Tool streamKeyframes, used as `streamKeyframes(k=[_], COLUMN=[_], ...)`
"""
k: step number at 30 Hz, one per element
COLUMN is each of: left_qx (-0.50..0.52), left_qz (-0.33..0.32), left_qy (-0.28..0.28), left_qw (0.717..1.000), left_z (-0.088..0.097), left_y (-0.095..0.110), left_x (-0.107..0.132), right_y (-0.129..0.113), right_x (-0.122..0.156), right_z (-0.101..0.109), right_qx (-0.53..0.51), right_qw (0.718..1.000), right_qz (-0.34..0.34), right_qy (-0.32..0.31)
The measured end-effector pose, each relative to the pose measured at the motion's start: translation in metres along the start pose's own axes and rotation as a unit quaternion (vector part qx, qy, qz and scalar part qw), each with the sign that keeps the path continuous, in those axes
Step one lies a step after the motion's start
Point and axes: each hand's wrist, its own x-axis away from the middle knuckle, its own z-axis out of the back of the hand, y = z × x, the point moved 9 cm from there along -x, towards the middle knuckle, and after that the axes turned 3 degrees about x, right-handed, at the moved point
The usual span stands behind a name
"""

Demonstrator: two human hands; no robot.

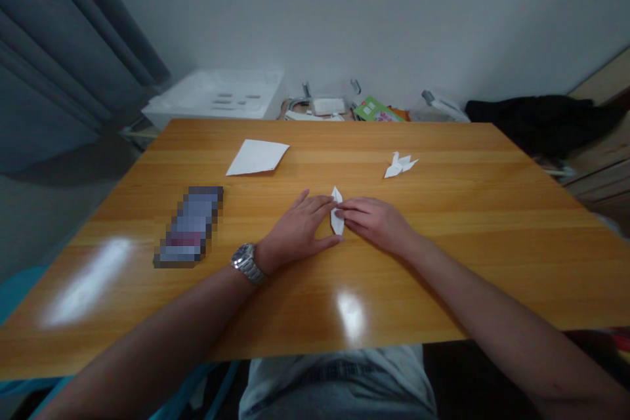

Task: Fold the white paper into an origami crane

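A small folded white paper [337, 219], narrow and pointed at both ends, lies on the wooden table between my two hands. My left hand [301, 226], with a metal watch [247, 264] on its wrist, holds it from the left, fingertips near the upper end and thumb at the lower tip. From the right, my right hand [377, 222] presses its fingers together on the paper's right side; its thumb is mostly hidden. A folded white paper bird [399, 165] stands farther back on the right. Back left lies a larger flat white sheet [258, 156] with slanted edges.
A blurred-out phone-like device [191, 226] lies on the table [467, 177] left of my left hand. Beyond the far edge are a white plastic tray [221, 95], a green packet or booklet [378, 109] and other small items. Dark cloth [536, 125] lies at the right.
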Motion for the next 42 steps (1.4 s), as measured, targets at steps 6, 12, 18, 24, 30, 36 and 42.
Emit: streamKeyframes(k=[6, 12, 18, 24, 30, 36, 42], left_qx=[0.003, -0.006, -0.031, -0.042, -0.029, -0.023, 0.006], left_qz=[0.004, 0.022, 0.024, 0.015, 0.022, 0.019, 0.030], left_qy=[-0.003, 0.009, 0.029, 0.026, 0.038, 0.044, 0.055], left_qw=[1.000, 1.000, 0.999, 0.999, 0.999, 0.999, 0.998], left_z=[0.002, 0.006, 0.009, 0.007, 0.007, 0.006, 0.003], left_y=[0.002, -0.004, -0.003, 0.000, -0.004, -0.005, -0.011], left_x=[0.000, -0.001, -0.006, -0.007, -0.008, -0.008, -0.009], right_y=[0.001, 0.011, 0.012, 0.009, 0.009, 0.014, 0.018], right_x=[0.002, 0.004, 0.003, 0.002, 0.001, -0.001, -0.003], right_z=[-0.001, -0.001, -0.001, 0.001, -0.004, -0.003, -0.003], right_qx=[-0.018, -0.137, -0.168, -0.159, -0.140, -0.157, -0.197], right_qw=[1.000, 0.986, 0.979, 0.981, 0.986, 0.981, 0.970], right_qz=[-0.019, -0.095, -0.110, -0.106, -0.089, -0.113, -0.141], right_qy=[0.006, 0.015, 0.028, 0.026, 0.008, 0.018, 0.028])
